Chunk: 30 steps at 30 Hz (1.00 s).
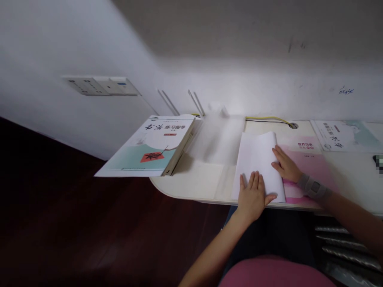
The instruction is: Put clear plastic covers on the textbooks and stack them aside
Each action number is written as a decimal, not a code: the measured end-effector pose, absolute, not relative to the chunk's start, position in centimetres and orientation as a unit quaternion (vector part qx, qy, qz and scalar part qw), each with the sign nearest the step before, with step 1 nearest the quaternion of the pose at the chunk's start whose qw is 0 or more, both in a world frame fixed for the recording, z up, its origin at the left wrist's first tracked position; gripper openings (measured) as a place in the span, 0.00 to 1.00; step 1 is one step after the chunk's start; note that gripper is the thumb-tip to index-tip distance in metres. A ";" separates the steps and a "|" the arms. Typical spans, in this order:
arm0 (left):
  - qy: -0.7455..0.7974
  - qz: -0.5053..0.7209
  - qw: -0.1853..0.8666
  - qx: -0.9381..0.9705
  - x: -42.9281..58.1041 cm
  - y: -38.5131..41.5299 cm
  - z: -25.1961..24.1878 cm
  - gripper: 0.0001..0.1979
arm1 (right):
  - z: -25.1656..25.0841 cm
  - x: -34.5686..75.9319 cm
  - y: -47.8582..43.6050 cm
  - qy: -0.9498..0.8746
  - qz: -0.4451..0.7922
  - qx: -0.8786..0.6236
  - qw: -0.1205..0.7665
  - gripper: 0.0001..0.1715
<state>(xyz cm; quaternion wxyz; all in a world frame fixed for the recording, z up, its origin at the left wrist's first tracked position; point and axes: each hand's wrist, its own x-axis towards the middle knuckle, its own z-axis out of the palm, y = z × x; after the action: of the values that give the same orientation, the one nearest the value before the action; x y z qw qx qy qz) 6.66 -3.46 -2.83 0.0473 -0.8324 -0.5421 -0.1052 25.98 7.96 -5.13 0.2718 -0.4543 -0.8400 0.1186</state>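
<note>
hands: left hand (253, 195) and right hand (285, 164) apart, lying flat, not clamped
paper: folded white sheet (257, 163) under both, on smooth cream counter (191, 187)

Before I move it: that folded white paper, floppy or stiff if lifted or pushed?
Looks floppy and light: the white paper is a thin sheet, so likely sags when lifted. Its bulging fold may spring open. On the smooth desk it may slide if pushed, unless pinned by the left hand and right hand.
</note>
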 end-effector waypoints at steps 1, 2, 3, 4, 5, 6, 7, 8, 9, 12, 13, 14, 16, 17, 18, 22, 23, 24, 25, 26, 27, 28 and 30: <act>-0.542 -0.104 0.048 -0.832 6.5 -3.5 -2.7 0.37 | -5.2 26.0 7.9 -0.842 0.116 -0.453 0.269 0.39; -0.543 -0.102 0.049 -0.832 6.4 -3.5 -2.5 0.38 | -5.2 26.0 7.9 -0.844 0.113 -0.451 0.266 0.39; -0.545 -0.101 0.050 -0.831 6.2 -3.6 -2.4 0.38 | -5.2 26.0 7.9 -0.846 0.109 -0.451 0.262 0.39; -0.546 -0.100 0.052 -0.830 6.0 -3.6 -2.3 0.37 | -5.2 25.9 7.8 -0.848 0.105 -0.450 0.258 0.39; -0.548 -0.099 0.054 -0.829 5.9 -3.6 -2.2 0.37 | -5.2 25.9 7.7 -0.851 0.100 -0.449 0.254 0.39; -0.550 -0.098 0.055 -0.828 5.7 -3.6 -2.1 0.37 | -5.1 25.9 7.7 -0.854 0.094 -0.448 0.248 0.39; -0.551 -0.097 0.056 -0.827 5.6 -3.6 -2.1 0.37 | -5.0 25.8 7.6 -0.858 0.087 -0.447 0.239 0.40; -0.553 -0.096 0.057 -0.826 5.4 -3.6 -2.2 0.37 | -4.9 25.8 7.6 -0.863 0.080 -0.444 0.227 0.40; -0.555 -0.095 0.057 -0.824 5.3 -3.6 -2.2 0.36 | -4.7 25.7 7.5 -0.870 0.074 -0.440 0.211 0.41; -0.562 -0.097 0.053 -0.820 4.9 -3.6 -2.4 0.35 | -4.3 25.4 7.2 -0.887 0.059 -0.426 0.166 0.43; -0.563 -0.099 0.051 -0.819 4.8 -3.5 -2.5 0.35 | -4.2 25.3 7.1 -0.890 0.056 -0.424 0.157 0.43; -0.565 -0.100 0.049 -0.817 4.8 -3.5 -2.4 0.35 | -4.1 25.3 7.1 -0.891 0.053 -0.424 0.153 0.44; -0.568 -0.105 0.050 -0.815 5.1 -3.6 -2.3 0.35 | -4.0 25.2 6.9 -0.890 0.046 -0.427 0.154 0.45; -0.565 -0.108 0.053 -0.816 5.5 -3.7 -2.1 0.36 | -4.0 25.2 6.9 -0.888 0.043 -0.430 0.157 0.45; -0.558 -0.112 0.054 -0.821 5.9 -3.9 -2.0 0.36 | -4.1 25.1 6.9 -0.887 0.041 -0.432 0.160 0.46; -0.513 -0.120 0.047 -0.849 7.7 -4.5 -1.9 0.38 | -4.2 25.2 6.8 -0.884 0.036 -0.438 0.163 0.45; -0.511 -0.118 0.044 -0.850 8.0 -4.5 -1.9 0.38 | -4.2 25.2 6.9 -0.884 0.036 -0.438 0.161 0.45; -0.512 -0.115 0.042 -0.850 8.1 -4.5 -2.0 0.39 | -4.2 25.2 6.9 -0.884 0.036 -0.438 0.159 0.45; -0.514 -0.111 0.041 -0.849 8.1 -4.5 -2.2 0.39 | -4.2 25.3 6.9 -0.885 0.035 -0.437 0.159 0.45; -0.516 -0.108 0.040 -0.849 8.0 -4.4 -2.3 0.39 | -4.3 25.3 6.9 -0.884 0.034 -0.436 0.162 0.45; -0.517 -0.105 0.040 -0.848 7.9 -4.3 -2.4 0.39 | -4.3 25.3 7.0 -0.884 0.033 -0.437 0.166 0.45; -0.520 -0.102 0.041 -0.847 7.6 -4.2 -2.4 0.39 | -4.3 25.3 7.0 -0.882 0.032 -0.439 0.170 0.45; -0.524 -0.097 0.046 -0.845 7.2 -4.1 -2.5 0.39 | -4.3 25.2 7.0 -0.879 0.029 -0.445 0.172 0.46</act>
<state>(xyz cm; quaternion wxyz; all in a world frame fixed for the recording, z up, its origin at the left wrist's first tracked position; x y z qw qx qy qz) 7.16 -4.13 -2.47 0.0460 -0.8452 -0.5235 -0.0971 25.25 7.02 -4.31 0.1716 -0.4449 -0.8785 0.0289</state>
